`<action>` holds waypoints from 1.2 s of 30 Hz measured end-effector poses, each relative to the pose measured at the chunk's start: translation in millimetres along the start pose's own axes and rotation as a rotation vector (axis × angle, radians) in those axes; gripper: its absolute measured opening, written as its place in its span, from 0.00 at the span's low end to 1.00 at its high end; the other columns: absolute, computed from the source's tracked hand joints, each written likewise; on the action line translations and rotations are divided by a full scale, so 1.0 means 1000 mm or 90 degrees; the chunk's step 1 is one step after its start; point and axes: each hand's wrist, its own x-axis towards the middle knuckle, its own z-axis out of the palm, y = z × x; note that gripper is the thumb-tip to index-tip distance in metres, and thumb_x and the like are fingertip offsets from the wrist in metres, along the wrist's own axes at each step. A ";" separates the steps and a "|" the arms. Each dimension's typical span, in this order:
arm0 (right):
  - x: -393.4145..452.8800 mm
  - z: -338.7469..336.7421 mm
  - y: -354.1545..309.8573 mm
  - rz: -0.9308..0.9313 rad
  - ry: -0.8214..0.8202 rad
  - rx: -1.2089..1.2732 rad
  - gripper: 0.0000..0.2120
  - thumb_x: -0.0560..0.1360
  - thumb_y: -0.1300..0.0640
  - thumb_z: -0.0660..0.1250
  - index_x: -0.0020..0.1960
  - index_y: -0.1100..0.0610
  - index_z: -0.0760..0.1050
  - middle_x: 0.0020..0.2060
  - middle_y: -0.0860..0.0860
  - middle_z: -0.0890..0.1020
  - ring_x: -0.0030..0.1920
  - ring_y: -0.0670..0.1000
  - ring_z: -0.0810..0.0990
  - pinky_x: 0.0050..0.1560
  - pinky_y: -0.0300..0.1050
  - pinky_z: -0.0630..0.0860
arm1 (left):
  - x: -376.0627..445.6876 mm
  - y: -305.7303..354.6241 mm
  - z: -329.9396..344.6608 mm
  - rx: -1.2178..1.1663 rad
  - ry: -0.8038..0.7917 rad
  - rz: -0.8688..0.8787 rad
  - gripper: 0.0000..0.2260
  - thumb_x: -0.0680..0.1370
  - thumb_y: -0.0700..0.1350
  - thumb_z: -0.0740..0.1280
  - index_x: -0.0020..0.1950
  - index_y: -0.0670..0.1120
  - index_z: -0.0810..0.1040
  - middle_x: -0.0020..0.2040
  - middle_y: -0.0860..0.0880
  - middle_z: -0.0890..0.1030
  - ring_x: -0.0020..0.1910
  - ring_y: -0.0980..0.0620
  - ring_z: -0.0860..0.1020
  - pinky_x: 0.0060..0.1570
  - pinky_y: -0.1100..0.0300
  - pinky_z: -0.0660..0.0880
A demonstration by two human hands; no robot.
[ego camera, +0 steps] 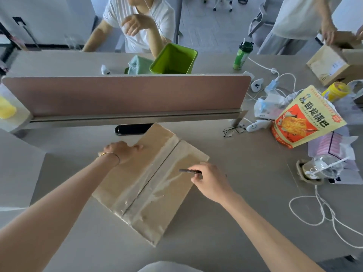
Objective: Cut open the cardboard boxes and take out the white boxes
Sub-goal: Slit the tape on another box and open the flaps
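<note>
Far left, a yellow cup (6,109) sits on a side shelf, nothing to do w/ the job. Next, the left hand (121,151) lies on the far-left part of the cardboard box (125,177), fingers laid out fairly flat, pressing down, not gripping anything. The box lies flat on the desk (245,203), turned at an angle in front of the person, just near side of the pink divider (125,93). Clear tape (155,181) runs along the centre seam; flaps look closed, no white box visible yet.

Right of the seam, the right hand (211,182) pinches a thin dark cutter (189,171), tip pointing left toward the tape, hovering over the right flap.

Further right: glasses (233,130), a snack bag (306,116), loose white cable (322,211).

Risks, prob.: tape looks wrinkled & layered, so the blade could snag, then skip toward the left hand. Cutting too deep may score whatever's inside. Box is only held at one corner, so a hard pull could swing it round.
</note>
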 end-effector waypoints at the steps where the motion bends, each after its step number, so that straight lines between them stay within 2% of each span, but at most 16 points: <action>1: 0.001 0.005 -0.003 0.008 0.011 0.002 0.15 0.75 0.58 0.70 0.60 0.47 0.83 0.46 0.44 0.80 0.47 0.49 0.80 0.48 0.45 0.76 | -0.005 -0.010 0.001 -0.027 -0.016 0.003 0.44 0.62 0.81 0.49 0.53 0.48 0.81 0.50 0.45 0.84 0.49 0.41 0.83 0.59 0.44 0.77; 3: 0.004 0.015 -0.007 0.031 0.048 -0.012 0.21 0.74 0.51 0.74 0.67 0.47 0.79 0.52 0.46 0.79 0.53 0.51 0.80 0.54 0.46 0.75 | -0.023 -0.023 0.002 -0.148 -0.055 0.009 0.35 0.70 0.76 0.56 0.54 0.47 0.81 0.46 0.46 0.86 0.42 0.43 0.86 0.47 0.47 0.84; 5: 0.006 0.025 -0.011 0.070 0.072 -0.065 0.34 0.72 0.41 0.74 0.75 0.47 0.69 0.59 0.49 0.75 0.61 0.54 0.76 0.62 0.49 0.72 | -0.036 -0.036 0.010 -0.257 -0.073 -0.008 0.28 0.77 0.68 0.61 0.62 0.45 0.75 0.48 0.45 0.84 0.41 0.42 0.86 0.40 0.47 0.85; 6: 0.006 0.031 -0.013 0.090 0.064 -0.081 0.41 0.71 0.37 0.74 0.79 0.48 0.63 0.63 0.51 0.73 0.65 0.55 0.73 0.65 0.51 0.70 | -0.040 -0.042 0.014 -0.264 -0.049 -0.010 0.27 0.78 0.64 0.62 0.69 0.47 0.69 0.52 0.45 0.83 0.43 0.42 0.85 0.42 0.47 0.85; 7: 0.004 0.037 -0.016 0.107 0.043 -0.086 0.47 0.70 0.34 0.74 0.81 0.47 0.57 0.67 0.52 0.71 0.69 0.56 0.70 0.68 0.52 0.68 | -0.042 -0.046 0.019 -0.229 0.007 0.011 0.31 0.78 0.61 0.64 0.77 0.51 0.60 0.58 0.44 0.80 0.49 0.40 0.84 0.47 0.47 0.83; 9: -0.001 0.048 -0.020 0.113 0.000 -0.076 0.53 0.69 0.34 0.74 0.83 0.46 0.47 0.71 0.53 0.70 0.71 0.58 0.68 0.70 0.53 0.66 | -0.042 -0.043 0.021 -0.139 0.160 0.126 0.40 0.77 0.52 0.68 0.83 0.55 0.48 0.69 0.42 0.72 0.62 0.37 0.77 0.56 0.46 0.77; 12: -0.002 0.052 -0.024 0.080 0.011 -0.071 0.53 0.72 0.40 0.75 0.83 0.45 0.43 0.70 0.52 0.74 0.70 0.58 0.69 0.69 0.51 0.66 | -0.038 -0.008 0.015 -0.114 0.320 0.354 0.38 0.74 0.43 0.67 0.82 0.53 0.58 0.74 0.45 0.69 0.72 0.39 0.68 0.67 0.45 0.68; 14: 0.001 0.048 -0.028 0.051 0.030 -0.109 0.54 0.73 0.44 0.76 0.83 0.43 0.40 0.63 0.54 0.78 0.65 0.58 0.73 0.66 0.50 0.69 | -0.029 0.019 0.012 -0.060 0.311 0.461 0.33 0.75 0.45 0.67 0.81 0.52 0.62 0.77 0.46 0.68 0.77 0.42 0.62 0.74 0.45 0.62; 17: 0.011 0.041 -0.029 0.028 0.023 -0.094 0.55 0.73 0.48 0.77 0.81 0.36 0.38 0.54 0.56 0.78 0.61 0.58 0.75 0.60 0.50 0.72 | -0.012 0.038 0.016 0.025 0.232 0.518 0.30 0.80 0.52 0.64 0.81 0.55 0.59 0.82 0.48 0.60 0.82 0.46 0.53 0.79 0.42 0.52; 19: 0.024 0.035 -0.025 0.017 -0.022 -0.081 0.53 0.73 0.49 0.77 0.80 0.32 0.40 0.54 0.57 0.77 0.63 0.59 0.74 0.60 0.50 0.71 | -0.004 0.034 0.019 0.022 0.173 0.493 0.30 0.81 0.55 0.62 0.82 0.59 0.55 0.83 0.51 0.57 0.82 0.47 0.52 0.79 0.42 0.51; 22: 0.047 0.026 -0.021 -0.007 -0.044 -0.121 0.51 0.72 0.46 0.77 0.79 0.28 0.45 0.52 0.55 0.75 0.59 0.59 0.75 0.57 0.50 0.70 | -0.002 0.016 0.021 0.013 0.127 0.429 0.33 0.80 0.61 0.62 0.82 0.64 0.49 0.81 0.50 0.60 0.77 0.45 0.63 0.73 0.46 0.60; 23: 0.052 0.025 -0.022 -0.022 -0.023 -0.150 0.49 0.71 0.45 0.78 0.80 0.30 0.49 0.52 0.54 0.76 0.57 0.58 0.75 0.57 0.50 0.70 | -0.004 0.010 0.021 0.006 0.135 0.401 0.34 0.80 0.62 0.63 0.82 0.64 0.48 0.79 0.48 0.63 0.75 0.44 0.66 0.71 0.47 0.62; 26: 0.062 0.037 -0.020 -0.085 0.136 -0.209 0.44 0.68 0.43 0.79 0.79 0.47 0.65 0.54 0.52 0.81 0.55 0.57 0.77 0.57 0.53 0.72 | -0.011 -0.001 0.022 -0.073 0.169 0.286 0.33 0.80 0.59 0.65 0.80 0.64 0.52 0.73 0.44 0.69 0.70 0.42 0.69 0.67 0.46 0.65; 28: 0.058 0.049 -0.025 -0.095 0.219 -0.211 0.39 0.69 0.42 0.78 0.76 0.52 0.69 0.54 0.51 0.79 0.53 0.57 0.77 0.56 0.54 0.74 | -0.017 -0.007 0.025 -0.117 0.195 0.219 0.32 0.79 0.57 0.65 0.79 0.63 0.53 0.69 0.43 0.71 0.68 0.40 0.70 0.64 0.43 0.66; 32: 0.024 0.070 -0.034 -0.132 0.192 -0.192 0.40 0.68 0.33 0.74 0.75 0.49 0.70 0.50 0.48 0.72 0.51 0.52 0.73 0.55 0.50 0.73 | -0.025 -0.025 0.034 -0.175 0.223 0.108 0.31 0.80 0.57 0.63 0.79 0.60 0.51 0.70 0.40 0.68 0.69 0.37 0.68 0.62 0.39 0.67; 36: 0.013 0.075 -0.025 -0.137 0.181 -0.171 0.36 0.65 0.35 0.77 0.70 0.47 0.76 0.48 0.47 0.70 0.48 0.53 0.74 0.53 0.50 0.76 | -0.039 -0.037 0.045 -0.207 0.238 0.014 0.33 0.81 0.60 0.60 0.81 0.59 0.47 0.74 0.39 0.64 0.71 0.37 0.66 0.64 0.40 0.65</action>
